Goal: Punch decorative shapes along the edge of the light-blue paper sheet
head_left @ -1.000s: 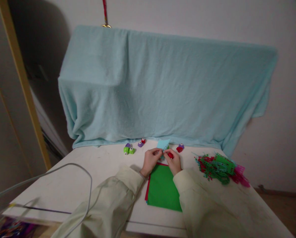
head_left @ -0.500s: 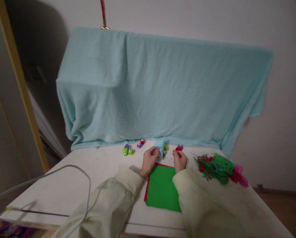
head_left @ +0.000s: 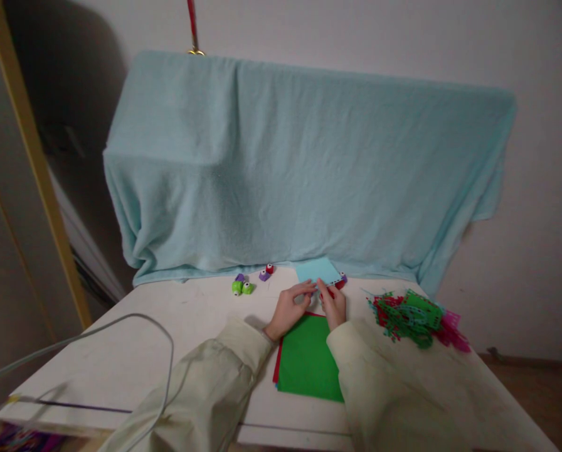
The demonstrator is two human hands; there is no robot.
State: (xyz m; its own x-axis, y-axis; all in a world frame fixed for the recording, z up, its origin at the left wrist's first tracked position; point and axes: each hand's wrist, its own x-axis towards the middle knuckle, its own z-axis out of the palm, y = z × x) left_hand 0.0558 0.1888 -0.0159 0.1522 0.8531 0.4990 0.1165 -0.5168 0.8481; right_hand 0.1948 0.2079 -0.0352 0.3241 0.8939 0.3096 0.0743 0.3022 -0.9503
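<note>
My left hand (head_left: 290, 306) and my right hand (head_left: 334, 306) meet at the near edge of a light blue paper sheet (head_left: 317, 272), each pinching it with its fingertips. The sheet lies nearly flat just past the hands, with punched holes along its right edge. A small red punch (head_left: 340, 283) peeks out beside the right hand; whether the hand holds it I cannot tell. Below the hands lies a green paper sheet (head_left: 308, 361) on top of a red one (head_left: 278, 363), on the white table (head_left: 121, 351).
Small green punches (head_left: 243, 287) and a purple and red pair (head_left: 266, 272) sit at the back left of the table. A heap of green, red and pink paper cuttings (head_left: 415, 319) lies to the right. A light blue towel (head_left: 300, 163) drapes behind. A grey cable (head_left: 135, 333) loops at left.
The blue paper went from small and upright in my left hand to spread nearly flat. My right hand moved left to join it at the paper's edge.
</note>
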